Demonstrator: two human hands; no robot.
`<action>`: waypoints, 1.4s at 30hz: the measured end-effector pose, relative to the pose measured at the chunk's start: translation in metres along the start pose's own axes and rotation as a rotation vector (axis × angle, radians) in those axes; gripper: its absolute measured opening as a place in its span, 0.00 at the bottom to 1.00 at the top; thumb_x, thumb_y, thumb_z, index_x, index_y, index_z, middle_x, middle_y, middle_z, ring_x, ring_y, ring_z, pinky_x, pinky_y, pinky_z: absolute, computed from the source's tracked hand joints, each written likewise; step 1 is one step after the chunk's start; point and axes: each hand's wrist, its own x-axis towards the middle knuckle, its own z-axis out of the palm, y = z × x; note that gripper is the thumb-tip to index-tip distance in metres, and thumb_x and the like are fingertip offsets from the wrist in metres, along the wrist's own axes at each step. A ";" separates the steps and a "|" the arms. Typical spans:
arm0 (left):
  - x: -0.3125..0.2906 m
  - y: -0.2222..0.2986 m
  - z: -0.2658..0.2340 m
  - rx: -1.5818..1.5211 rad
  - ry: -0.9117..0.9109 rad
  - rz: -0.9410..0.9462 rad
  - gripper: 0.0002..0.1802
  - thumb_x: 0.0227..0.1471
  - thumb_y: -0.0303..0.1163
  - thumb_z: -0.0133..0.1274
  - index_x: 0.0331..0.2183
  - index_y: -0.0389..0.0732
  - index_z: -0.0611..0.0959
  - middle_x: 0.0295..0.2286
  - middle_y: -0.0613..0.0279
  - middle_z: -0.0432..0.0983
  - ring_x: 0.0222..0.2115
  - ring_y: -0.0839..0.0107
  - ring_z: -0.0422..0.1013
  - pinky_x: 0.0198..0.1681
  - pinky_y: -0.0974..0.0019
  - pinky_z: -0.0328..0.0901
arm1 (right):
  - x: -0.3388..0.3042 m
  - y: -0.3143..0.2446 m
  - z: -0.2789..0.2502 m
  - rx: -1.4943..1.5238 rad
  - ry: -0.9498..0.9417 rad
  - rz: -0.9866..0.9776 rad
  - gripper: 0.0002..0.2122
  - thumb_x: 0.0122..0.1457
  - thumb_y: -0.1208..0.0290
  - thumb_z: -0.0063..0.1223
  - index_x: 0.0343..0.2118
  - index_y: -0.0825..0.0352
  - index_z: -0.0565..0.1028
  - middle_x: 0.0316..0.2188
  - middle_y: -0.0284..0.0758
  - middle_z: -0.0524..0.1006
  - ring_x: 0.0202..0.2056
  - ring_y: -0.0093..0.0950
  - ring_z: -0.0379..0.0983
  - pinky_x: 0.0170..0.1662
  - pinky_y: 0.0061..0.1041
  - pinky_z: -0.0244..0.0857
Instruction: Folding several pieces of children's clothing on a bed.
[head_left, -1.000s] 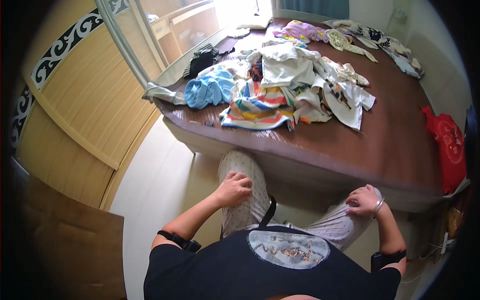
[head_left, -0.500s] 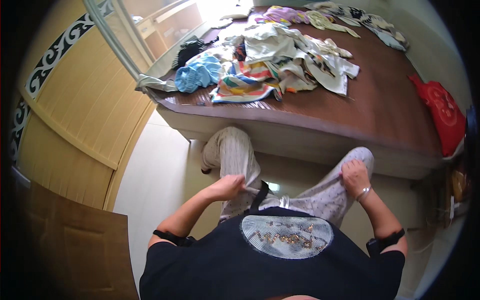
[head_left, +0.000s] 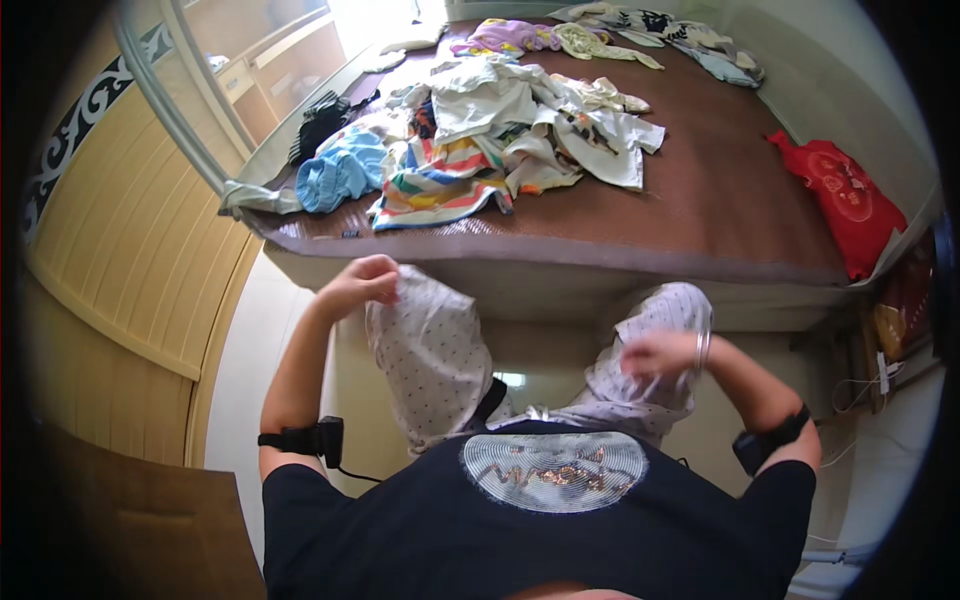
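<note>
I wear pale trousers with small dark dots (head_left: 430, 350), and both my knees point toward the bed. My left hand (head_left: 362, 283) is at the outer side of the left knee, its thumb and fingers pinching the trouser cloth there. Over the right thigh is my right hand (head_left: 662, 353), with silvery bangles on its wrist. Its fingers are smeared by motion, so their grip on the cloth cannot be made out.
Ahead stands a low bed with a brown mat (head_left: 700, 160), bearing a heap of mixed clothes (head_left: 480, 110). A red bag (head_left: 838, 195) lies at its right edge. Sliding wooden doors (head_left: 130, 260) line the left, with a brown wooden panel (head_left: 160, 530) nearer. Cables (head_left: 850, 395) hang at the right.
My left hand has moved forward and left from the thigh to the knee, and the left trouser leg is spread wider. My right hand has come inward from the right knee. The view has shifted.
</note>
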 end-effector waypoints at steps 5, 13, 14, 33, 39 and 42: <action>-0.003 -0.043 -0.050 0.071 0.446 -0.049 0.11 0.50 0.38 0.52 0.29 0.41 0.74 0.23 0.68 0.70 0.23 0.78 0.67 0.27 0.73 0.64 | 0.068 0.022 -0.142 -0.300 0.883 -0.202 0.08 0.52 0.67 0.50 0.30 0.66 0.72 0.23 0.36 0.76 0.29 0.32 0.74 0.35 0.27 0.67; -0.165 -0.218 0.008 -0.171 0.327 -0.852 0.12 0.47 0.34 0.50 0.36 0.39 0.74 0.25 0.60 0.74 0.27 0.69 0.72 0.28 0.63 0.68 | 0.168 0.099 -0.217 -0.732 0.916 0.195 0.26 0.51 0.57 0.51 0.52 0.62 0.60 0.49 0.36 0.65 0.49 0.35 0.63 0.46 0.40 0.59; -0.174 -0.235 0.044 -0.285 0.092 -1.066 0.16 0.47 0.33 0.50 0.39 0.38 0.74 0.29 0.58 0.74 0.33 0.66 0.72 0.34 0.59 0.69 | 0.172 0.109 -0.220 -0.717 0.938 0.161 0.23 0.52 0.58 0.50 0.49 0.62 0.63 0.46 0.35 0.67 0.47 0.34 0.64 0.45 0.39 0.60; -0.054 -0.213 0.176 -0.514 0.270 -1.191 0.19 0.47 0.32 0.50 0.43 0.38 0.72 0.39 0.57 0.72 0.39 0.65 0.70 0.42 0.58 0.67 | 0.146 0.158 -0.273 -0.142 0.862 -0.184 0.03 0.49 0.79 0.49 0.27 0.71 0.69 0.27 0.39 0.71 0.30 0.33 0.70 0.36 0.25 0.64; -0.078 -0.239 0.179 -0.469 0.238 -1.143 0.19 0.47 0.32 0.51 0.43 0.38 0.72 0.40 0.58 0.71 0.39 0.65 0.70 0.42 0.58 0.67 | 0.083 0.189 -0.267 -0.020 1.177 -0.021 0.11 0.57 0.75 0.46 0.43 0.68 0.71 0.36 0.31 0.74 0.34 0.18 0.69 0.39 0.17 0.64; -0.092 -0.250 0.178 -0.451 0.216 -1.134 0.20 0.47 0.32 0.51 0.44 0.38 0.72 0.40 0.58 0.71 0.39 0.65 0.70 0.42 0.58 0.67 | -0.013 0.215 -0.230 -0.228 1.700 0.114 0.11 0.60 0.71 0.44 0.41 0.72 0.70 0.38 0.35 0.73 0.39 0.23 0.68 0.45 0.21 0.61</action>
